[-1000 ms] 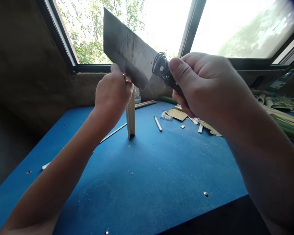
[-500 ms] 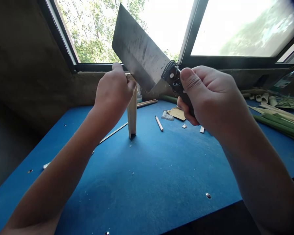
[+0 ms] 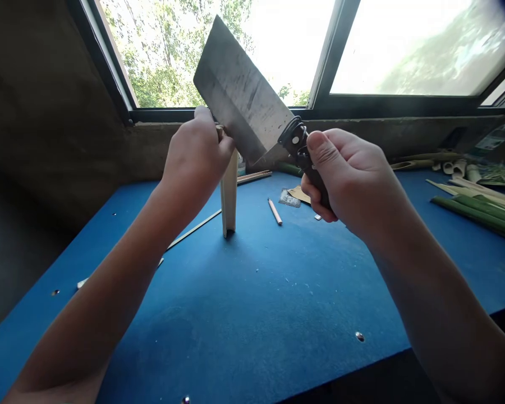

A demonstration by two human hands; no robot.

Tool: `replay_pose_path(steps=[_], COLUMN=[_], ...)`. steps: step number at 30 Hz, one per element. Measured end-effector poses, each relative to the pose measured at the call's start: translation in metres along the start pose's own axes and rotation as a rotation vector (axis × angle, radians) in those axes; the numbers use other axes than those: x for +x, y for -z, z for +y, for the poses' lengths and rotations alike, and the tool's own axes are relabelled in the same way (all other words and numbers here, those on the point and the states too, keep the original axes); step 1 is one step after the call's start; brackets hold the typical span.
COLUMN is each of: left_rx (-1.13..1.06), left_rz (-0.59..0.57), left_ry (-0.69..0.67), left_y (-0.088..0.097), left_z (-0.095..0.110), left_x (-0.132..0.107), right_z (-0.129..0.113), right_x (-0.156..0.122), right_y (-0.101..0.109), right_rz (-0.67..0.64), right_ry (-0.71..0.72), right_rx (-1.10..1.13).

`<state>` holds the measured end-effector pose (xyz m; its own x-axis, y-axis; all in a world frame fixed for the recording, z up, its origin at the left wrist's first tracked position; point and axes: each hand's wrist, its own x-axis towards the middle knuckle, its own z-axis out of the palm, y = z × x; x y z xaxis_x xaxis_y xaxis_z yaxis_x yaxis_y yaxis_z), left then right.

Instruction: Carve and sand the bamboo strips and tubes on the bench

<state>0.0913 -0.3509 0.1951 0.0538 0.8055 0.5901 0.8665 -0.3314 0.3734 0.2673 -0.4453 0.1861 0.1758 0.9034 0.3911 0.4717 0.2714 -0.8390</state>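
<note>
Over the blue bench (image 3: 278, 292), a cleaver (image 3: 239, 95) meets the top of an upright bamboo slat (image 3: 228, 196).
The right hand (image 3: 353, 179) wraps its grip round the dark handle, with the blade slanting up and left. Its lower edge appears to rest on the slat's top end, just beside the left hand (image 3: 196, 163), whose grip pinches that top and holds the long axis vertical, foot on the bench. A thin strip (image 3: 193, 227) and a short stick (image 3: 275, 212) lie behind.
</note>
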Motion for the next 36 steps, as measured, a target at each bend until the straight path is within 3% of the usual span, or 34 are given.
replay_pose_path(steps=[4,9,15,22,30,36], left_rx=[-0.016,0.001,0.038,0.085,0.076,0.083], left_rz=[-0.007,-0.041,-0.014,-0.007,-0.037,-0.053], left_ry=[-0.012,0.0,-0.048,-0.087,-0.088,-0.09], left_y=[0.001,0.007,0.012,0.011,0.011,0.013], left_z=[0.0,0.001,0.0,-0.003,-0.005,-0.005], left_x=[0.0,0.0,-0.003,-0.002,0.0,-0.002], right_z=[-0.003,-0.005,-0.003,0.015,0.023,0.027], right_x=[-0.003,-0.007,-0.002,0.006,0.005,0.013], right_y=[0.002,0.002,0.0,-0.021,-0.024,-0.046], right_rz=[0.002,-0.151,-0.262,-0.569,-0.6,-0.606], right_ry=[0.03,0.034,0.023,-0.069,-0.124,-0.075], right_rx=[-0.093,-0.382,-0.448,-0.825,-0.827,-0.792])
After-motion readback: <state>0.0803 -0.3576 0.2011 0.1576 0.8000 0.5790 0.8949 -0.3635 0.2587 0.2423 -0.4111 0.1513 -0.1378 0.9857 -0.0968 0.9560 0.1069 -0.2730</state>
